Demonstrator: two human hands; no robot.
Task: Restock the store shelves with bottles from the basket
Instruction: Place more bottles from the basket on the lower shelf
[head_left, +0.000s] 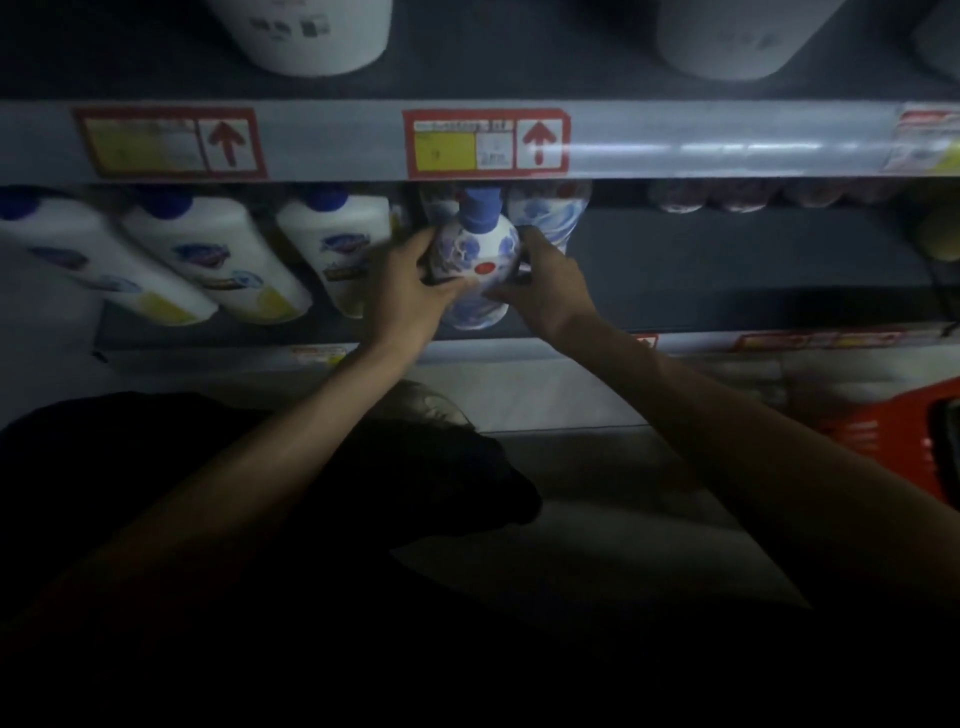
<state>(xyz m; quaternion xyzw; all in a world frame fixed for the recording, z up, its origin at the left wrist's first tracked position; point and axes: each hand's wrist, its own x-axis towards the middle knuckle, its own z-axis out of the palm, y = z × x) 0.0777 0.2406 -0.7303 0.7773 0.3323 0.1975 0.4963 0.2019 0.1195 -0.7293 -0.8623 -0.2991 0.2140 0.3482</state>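
Gripping from both sides, the left hand (410, 291) and the right hand (545, 293) held a round white bottle with blue floral print and a blue pump top (475, 254) at centre frame.

- Left hand: fingers curled round the bottle's left flank, thumb laid across its lower front. Closed on the bottle.
- Right hand: fingers wrapped round the bottle's right flank and behind it, thumb low on the front. Also closed on the bottle.
- The bottle sat between the two palms, pump top pointing up toward the frame's top, and stood over the dark grey store shelf (701, 270). Whether its base touched the shelf could not be told.
- Just behind it, more blue-patterned bottles (550, 213), partly hidden under the pale grey shelf edge strip (322, 140).
- On that strip, directly above the held bottle, a red-bordered price label with a yellow patch and a red arrow (485, 140); text blurred.
- Left of the hands, a row of tall white bottles with blue caps and yellow bases (208, 260).
- Red plastic basket (893, 441) at the right edge, below the shelf and well apart from both hands; contents not visible.
- Frame dim, lower half mostly dark.
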